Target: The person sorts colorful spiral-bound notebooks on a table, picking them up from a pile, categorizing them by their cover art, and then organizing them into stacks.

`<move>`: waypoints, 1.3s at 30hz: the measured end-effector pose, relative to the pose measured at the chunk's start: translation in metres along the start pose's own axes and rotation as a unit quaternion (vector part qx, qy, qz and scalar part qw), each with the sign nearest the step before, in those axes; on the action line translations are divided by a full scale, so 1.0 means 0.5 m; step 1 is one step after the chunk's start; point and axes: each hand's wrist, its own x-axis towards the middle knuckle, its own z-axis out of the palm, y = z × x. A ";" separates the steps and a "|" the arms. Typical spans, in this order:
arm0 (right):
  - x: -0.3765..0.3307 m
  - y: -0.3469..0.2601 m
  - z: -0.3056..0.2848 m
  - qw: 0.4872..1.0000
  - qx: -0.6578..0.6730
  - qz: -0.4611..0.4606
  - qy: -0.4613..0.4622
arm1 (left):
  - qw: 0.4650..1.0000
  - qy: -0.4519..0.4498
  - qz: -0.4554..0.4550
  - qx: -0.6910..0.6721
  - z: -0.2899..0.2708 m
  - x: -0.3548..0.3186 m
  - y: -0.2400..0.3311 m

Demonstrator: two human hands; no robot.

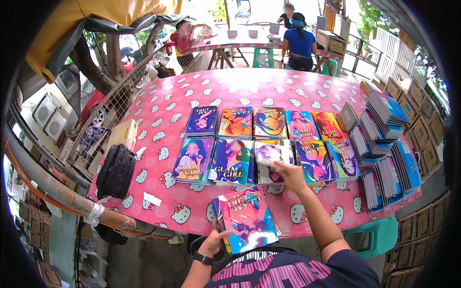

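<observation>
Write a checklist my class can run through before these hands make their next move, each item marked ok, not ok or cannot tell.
1. Left hand steadies the pink-covered notebook: ok, at its left edge.
2. Right hand reaches the front row's middle notebook: ok, at its lower right.
3. That notebook firmly gripped: cannot tell, it is blurred.
4. Blue notebook piles squared: not ok, they are staggered.
5. Black bag apart from the notebook rows: ok.
</observation>
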 end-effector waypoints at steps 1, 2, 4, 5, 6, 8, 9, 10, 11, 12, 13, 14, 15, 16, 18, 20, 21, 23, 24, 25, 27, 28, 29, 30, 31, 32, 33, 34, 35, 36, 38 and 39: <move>-0.008 -0.080 -0.029 0.996 0.069 -0.008 0.049 | 0.999 -0.026 0.010 -0.032 -0.037 0.019 -0.020; -0.020 -0.084 -0.049 0.990 0.021 -0.093 0.104 | 0.996 -0.059 -0.009 -0.070 -0.034 0.022 -0.012; -0.060 -0.169 -0.063 0.989 0.041 -0.123 0.075 | 0.983 -0.109 -0.042 -0.143 -0.032 0.015 0.028; -0.079 -0.194 -0.059 0.982 0.007 -0.188 0.007 | 0.990 -0.088 -0.020 -0.108 -0.032 0.015 0.029; -0.103 -0.211 -0.047 0.966 -0.029 -0.249 -0.060 | 0.991 -0.071 -0.032 -0.111 -0.034 0.015 0.031; -0.151 -0.246 -0.002 0.929 0.000 -0.224 -0.294 | 0.991 -0.039 -0.058 -0.117 -0.034 0.012 0.036; -0.154 -0.238 0.009 0.906 0.018 -0.206 -0.369 | 0.990 -0.052 -0.056 -0.121 -0.028 0.017 0.037; -0.152 -0.219 0.025 0.876 0.038 -0.189 -0.442 | 0.988 -0.065 -0.053 -0.126 -0.024 0.022 0.037; -0.126 -0.189 0.039 0.893 0.076 -0.167 -0.412 | 0.989 -0.049 -0.086 -0.111 -0.034 0.021 0.034; -0.090 -0.180 0.041 0.927 0.036 -0.129 -0.351 | 0.988 -0.031 -0.116 -0.097 -0.046 0.019 0.029; -0.046 -0.170 0.028 0.953 0.032 -0.074 -0.291 | 0.988 -0.018 -0.115 -0.104 -0.047 0.015 0.026; 0.013 -0.129 0.021 0.952 0.105 0.098 -0.272 | 0.988 -0.009 -0.111 -0.106 -0.040 0.015 0.026; 0.078 -0.069 0.019 0.985 0.093 0.000 -0.142 | 0.989 -0.001 -0.105 -0.108 -0.035 0.018 0.025; 0.144 0.015 0.015 0.987 0.155 0.038 -0.024 | 0.988 0.002 -0.119 -0.098 -0.036 0.030 0.018; 0.269 0.101 -0.014 0.989 0.057 0.062 0.121 | 0.990 0.067 -0.100 -0.072 -0.058 0.049 -0.013; 0.353 0.181 -0.034 0.954 -0.180 0.179 0.163 | 0.995 0.089 -0.033 -0.008 -0.030 0.057 -0.009; 0.382 0.211 -0.032 0.930 -0.245 0.223 0.161 | 0.994 0.110 -0.025 0.009 -0.022 0.064 -0.012; 0.408 0.207 0.013 0.898 -0.306 0.288 0.132 | 0.984 0.175 -0.019 0.034 0.006 0.044 -0.001; 0.413 0.192 0.017 0.892 -0.305 0.313 0.116 | 0.983 0.176 -0.010 0.045 0.005 0.045 -0.004; 0.438 0.209 0.024 0.903 -0.238 0.342 0.103 | 0.979 0.195 -0.009 0.058 0.012 0.039 0.009; 0.449 0.234 0.005 0.919 -0.193 0.336 0.075 | 0.981 0.190 -0.007 0.036 0.024 0.033 0.004; 0.455 0.244 0.000 0.925 -0.190 0.322 0.069 | 0.985 0.172 0.002 0.007 0.001 0.039 -0.007; 0.461 0.293 -0.042 0.940 -0.144 0.306 0.040 | 0.992 0.120 -0.021 -0.033 -0.041 0.062 -0.033; 0.459 0.306 -0.059 0.953 -0.046 0.290 0.076 | 0.991 0.119 -0.039 -0.037 -0.021 0.059 -0.010; 0.448 0.321 -0.085 0.954 0.052 0.271 0.116 | 0.992 0.113 -0.040 -0.032 -0.025 0.069 -0.018; 0.439 0.323 -0.107 0.946 0.150 0.243 0.151 | 0.993 0.111 -0.037 -0.027 -0.028 0.077 -0.026; 0.414 0.123 -0.028 0.898 0.365 0.229 0.093 | 0.983 0.179 -0.016 -0.041 -0.054 0.028 -0.035; 0.369 0.049 -0.067 0.881 0.429 0.188 0.059 | 0.981 0.188 -0.010 -0.037 -0.052 0.024 -0.032; 0.324 0.010 -0.102 0.858 0.493 0.143 0.023 | 0.980 0.194 -0.008 -0.031 -0.047 0.026 -0.028; 0.270 -0.045 -0.122 0.834 0.538 0.122 -0.003 | 0.983 0.182 -0.002 -0.039 -0.042 0.021 -0.023; 0.155 -0.160 -0.132 0.771 0.623 0.120 -0.046 | 0.986 0.158 0.009 -0.052 -0.034 0.010 0.001; 0.102 -0.163 -0.120 0.770 0.621 0.136 -0.062 | 0.990 0.124 0.013 -0.070 -0.034 0.015 0.007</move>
